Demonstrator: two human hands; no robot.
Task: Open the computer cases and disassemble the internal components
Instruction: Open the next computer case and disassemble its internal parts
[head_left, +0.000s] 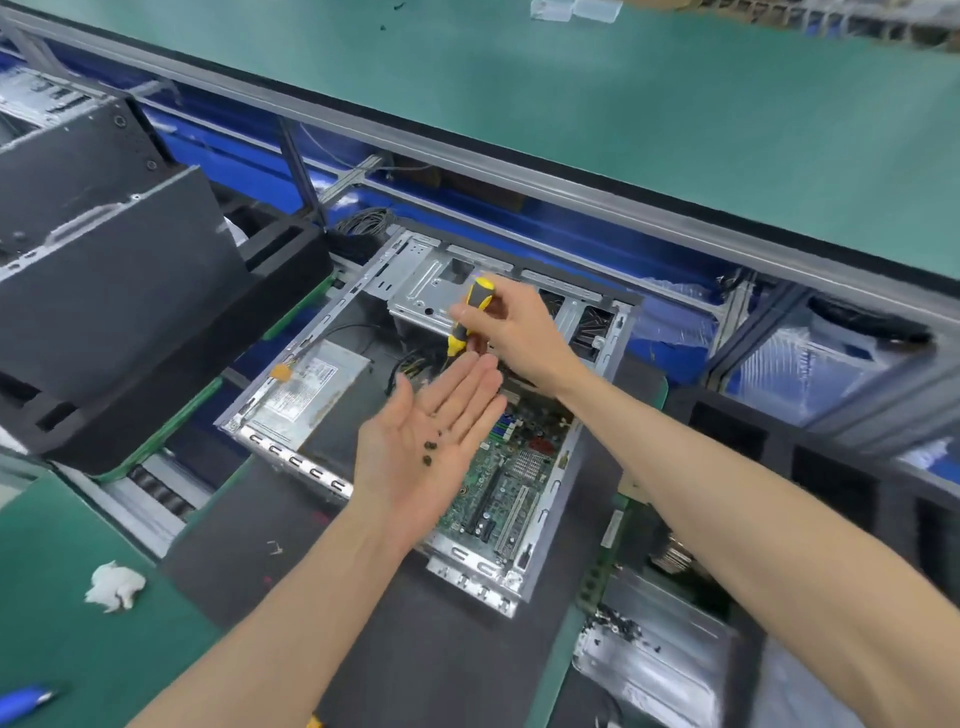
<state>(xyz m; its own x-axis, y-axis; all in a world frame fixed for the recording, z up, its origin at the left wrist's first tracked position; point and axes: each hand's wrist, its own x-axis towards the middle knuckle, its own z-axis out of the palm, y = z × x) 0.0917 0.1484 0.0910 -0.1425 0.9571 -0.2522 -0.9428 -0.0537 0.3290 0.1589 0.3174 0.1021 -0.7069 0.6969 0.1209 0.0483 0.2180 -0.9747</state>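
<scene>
Head view: the computer case (291, 410) lies on its side on a dark mat (415, 649), its side panel off and the inside exposed. It is a bare-metal frame with a slotted rim. Inside, a grey power supply (306, 389) with a printed label sits at the left, a metal drive cage (431, 283) at the far end, and a green circuit board (514, 478) with long slots at the right. Black cables (410, 366) run between the power supply and the board. The left hand (426, 441) is held flat over the case, palm up with fingers straight and together, carrying three small dark screws (430, 451) on the palm. The right hand (511, 332) is just beyond it, fingers curled around a yellow-and-black screwdriver (467, 317) that points down toward the left fingertips. Another dark case (104, 280) stands to the left. A metal tray (654, 660) holding loose screws lies at lower right. A crumpled white wad (114, 584) rests on the green bench (78, 649).
</scene>
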